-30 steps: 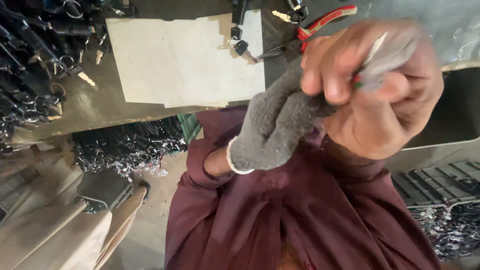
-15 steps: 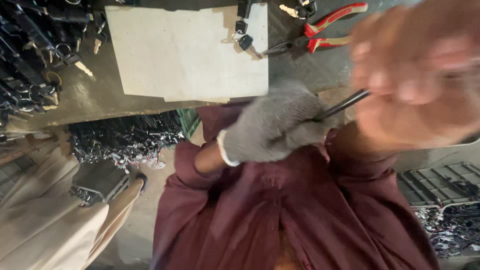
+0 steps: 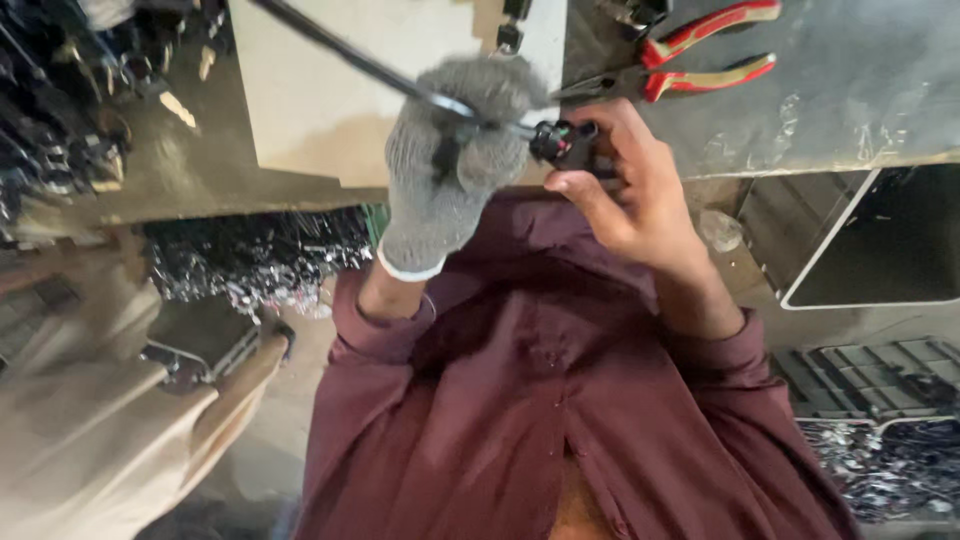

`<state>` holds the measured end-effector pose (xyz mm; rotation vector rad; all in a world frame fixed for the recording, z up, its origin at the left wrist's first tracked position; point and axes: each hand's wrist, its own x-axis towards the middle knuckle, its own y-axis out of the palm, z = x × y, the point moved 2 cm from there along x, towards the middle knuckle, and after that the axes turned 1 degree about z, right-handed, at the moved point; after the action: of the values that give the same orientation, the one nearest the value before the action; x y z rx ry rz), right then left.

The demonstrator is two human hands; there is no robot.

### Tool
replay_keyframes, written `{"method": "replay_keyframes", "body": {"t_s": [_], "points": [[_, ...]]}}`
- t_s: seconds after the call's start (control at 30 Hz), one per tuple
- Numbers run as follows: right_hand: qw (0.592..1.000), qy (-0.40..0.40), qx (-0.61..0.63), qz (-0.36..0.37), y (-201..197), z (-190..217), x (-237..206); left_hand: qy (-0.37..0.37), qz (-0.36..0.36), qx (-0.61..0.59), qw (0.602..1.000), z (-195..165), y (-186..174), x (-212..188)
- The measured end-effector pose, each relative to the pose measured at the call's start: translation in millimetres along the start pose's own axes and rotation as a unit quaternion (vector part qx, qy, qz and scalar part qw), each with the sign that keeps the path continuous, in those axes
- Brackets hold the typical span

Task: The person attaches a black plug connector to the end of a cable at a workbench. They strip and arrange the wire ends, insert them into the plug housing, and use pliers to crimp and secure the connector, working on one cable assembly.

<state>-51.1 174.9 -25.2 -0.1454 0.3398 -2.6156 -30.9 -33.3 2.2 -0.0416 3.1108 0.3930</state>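
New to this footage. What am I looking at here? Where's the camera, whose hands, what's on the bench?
There is no machine: one person works with two hands, filmed by a camera on their own head looking down, so the maroon shirt fills the lower frame and the bench sits at the top.

The left hand wears a grey knit glove and grips a thin dark cable that runs up to the left. The bare right hand pinches a small black connector at the cable's end.

On the workbench lie a pale flat board and red-handled pliers. A heap of dark metal parts sits at the left, and more dark parts are piled below the bench edge.
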Motion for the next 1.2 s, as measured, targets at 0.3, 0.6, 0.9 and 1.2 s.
{"method": "replay_keyframes", "body": {"t_s": [0.3, 0.6, 0.9, 1.2], "points": [[0.996, 0.038, 0.004, 0.075, -12, 22, 9, -0.048, 0.009, -0.062, 0.997, -2, 8, -15], [0.909, -0.218, -0.292, -0.201, 7, 12, 9, 0.003, -0.048, -0.018, 0.999, -3, 17, -17], [0.956, 0.11, 0.272, 0.026, 4, 10, -10, -0.064, -0.007, -0.088, 0.994, -7, 13, -8], [0.978, -0.124, -0.165, -0.014, -3, 20, 6, 0.002, -0.032, 0.248, 0.968, -19, 20, -8]]}}
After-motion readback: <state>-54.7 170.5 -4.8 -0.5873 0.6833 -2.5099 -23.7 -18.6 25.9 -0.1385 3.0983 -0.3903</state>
